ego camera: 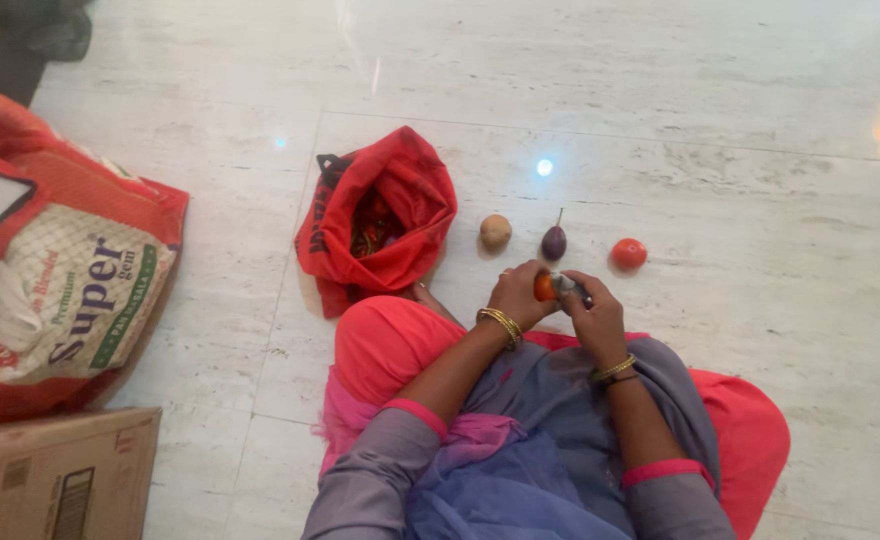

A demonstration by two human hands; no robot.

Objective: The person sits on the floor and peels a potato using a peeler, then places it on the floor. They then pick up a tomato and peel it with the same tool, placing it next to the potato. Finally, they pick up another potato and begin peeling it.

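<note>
You are gripping a small orange fruit (544,287) in your left hand (518,295) at frame centre, steadying it while your right hand (592,312) is closing round a grey tool (570,287). Beyond are lying a potato (495,232), aubergine (554,243), tomato (628,254) and, leftward, a red bag (400,200).

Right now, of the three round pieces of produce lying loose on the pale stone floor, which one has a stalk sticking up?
The dark purple eggplant in the middle, between the brown potato and the red tomato; those two show no stalk.
</note>
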